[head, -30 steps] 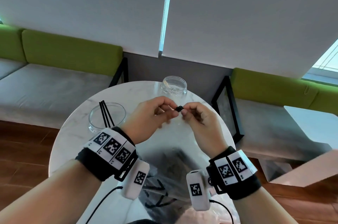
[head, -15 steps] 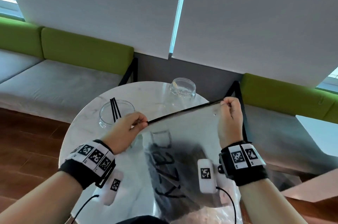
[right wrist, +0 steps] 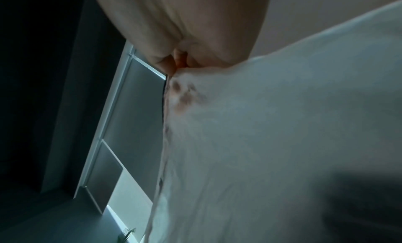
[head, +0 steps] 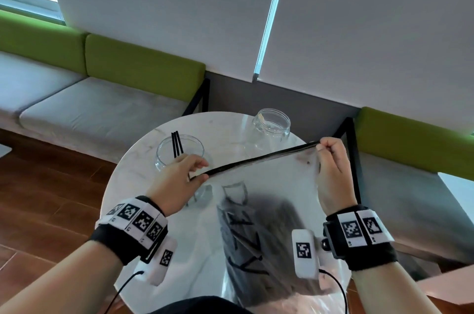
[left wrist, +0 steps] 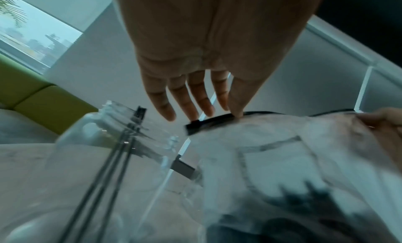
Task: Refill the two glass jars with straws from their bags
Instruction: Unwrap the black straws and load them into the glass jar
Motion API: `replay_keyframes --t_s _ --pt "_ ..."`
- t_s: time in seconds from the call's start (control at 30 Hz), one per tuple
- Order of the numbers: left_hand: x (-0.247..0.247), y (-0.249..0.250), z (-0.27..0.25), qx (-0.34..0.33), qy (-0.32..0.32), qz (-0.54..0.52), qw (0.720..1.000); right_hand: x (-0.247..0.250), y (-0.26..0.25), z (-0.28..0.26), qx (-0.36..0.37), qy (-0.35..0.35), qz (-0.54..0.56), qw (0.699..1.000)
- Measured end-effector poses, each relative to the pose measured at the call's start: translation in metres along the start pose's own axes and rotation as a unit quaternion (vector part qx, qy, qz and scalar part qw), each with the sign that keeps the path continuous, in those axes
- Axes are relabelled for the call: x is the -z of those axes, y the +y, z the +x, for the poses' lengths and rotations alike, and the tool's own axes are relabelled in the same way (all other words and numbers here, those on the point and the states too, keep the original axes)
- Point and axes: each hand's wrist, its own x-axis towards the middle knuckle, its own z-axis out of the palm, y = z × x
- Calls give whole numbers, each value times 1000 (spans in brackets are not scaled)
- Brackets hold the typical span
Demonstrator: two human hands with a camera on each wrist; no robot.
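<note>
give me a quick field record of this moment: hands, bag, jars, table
left hand: pinches the left end of the bag's black zip strip
right hand: pinches the right end of the strip, held higher
plastic bag: clear, stretched between both hands above the table, dark straws inside, blurred
zip strip: black, taut, looks closed
left jar: glass, holds three black straws
right jar: glass, no straws visible
table: round, white marble
stage: bag not yet opened, refill not begun

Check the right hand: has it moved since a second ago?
Yes. The right hand swung right, away from the left hand, past the empty jar, pulling the bag top taut.
</note>
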Motion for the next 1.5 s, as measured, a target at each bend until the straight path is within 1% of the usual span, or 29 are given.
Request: replay_keyframes --t_s 0.13,0.17,0.23,0.3,0.33,0.37,0.43,0.5,0.57,0.63,0.67,0.73,0.8,0.87,0.93,0.97,1.0,1.03,1.07,1.1,1.13,1.17,1.2,1.23,1.27,1.33,1.37,1.43,1.5 --pt "-10 39 7 -114 -2 28 993 -6 -14 -10 18 -51 -6 999" --pt "-12 46 9 -134 10 41 990 -6 -17 -10 22 -52 -10 998" --pt "-12 55 11 -163 63 60 983 -3 -18 -8 33 -39 -16 999" --pt "-10 60 11 -188 112 48 975 3 -16 -5 47 -26 -21 998" --pt "-9 61 10 -204 115 39 971 6 -15 -4 50 -24 -25 998" --pt "-7 62 9 -215 98 31 971 8 -13 -3 52 -22 -29 998" --pt "-5 62 7 -197 25 34 980 11 -11 -3 56 -19 -38 998" --pt "-3 61 5 -137 -49 79 986 12 -9 -4 59 -19 -40 997" --pt "0 59 4 -62 -94 126 986 12 -8 -7 58 -28 -43 997" --pt "-1 56 4 -8 -116 151 982 13 -9 -10 61 -48 -54 996" --pt "-1 56 4 5 -112 167 980 13 -10 -12 67 -59 -60 994" --pt "-2 55 2 7 -103 228 968 13 -13 -15 77 -75 -66 992" --pt "-7 48 2 29 -125 264 956 15 -12 -16 83 -77 -70 991" --pt "-11 43 3 49 -175 228 956 17 -8 -16 86 -80 -71 991" --pt "-13 43 5 55 -228 149 961 19 0 -16 91 -78 -92 989" --pt "-14 44 4 47 -244 124 961 20 2 -17 101 -75 -112 986" --pt "-14 47 3 32 -253 120 959 19 3 -20 122 -69 -140 980" --pt "-15 50 2 13 -258 128 957 17 3 -24 160 -70 -180 968" --pt "-15 53 1 -9 -262 135 955 14 2 -29 207 -87 -232 946" --pt "-17 55 -1 -28 -265 139 954 9 1 -34 256 -132 -294 911" --pt "-19 57 -2 -44 -267 141 952 2 1 -39 295 -194 -364 862" --pt "-21 60 -2 -57 -263 143 952 -4 2 -43 322 -256 -428 805" --pt "-23 61 -2 -68 -256 146 953 -9 7 -44 329 -307 -475 756" --pt "-24 63 -2 -76 -250 148 954 -11 10 -43 316 -344 -508 723" --pt "-25 63 -3 -79 -249 148 954 -11 13 -38 287 -370 -534 704" --pt "-24 59 -5 -74 -248 139 956 -5 16 -27 227 -398 -573 680" --pt "-22 56 -6 -67 -244 132 958 -1 17 -21 210 -407 -586 669" --pt "-20 53 -7 -54 -236 117 963 5 18 -14 187 -429 -605 644" --pt "-20 54 -7 -50 -229 109 966 6 25 -13 204 -432 -608 635"
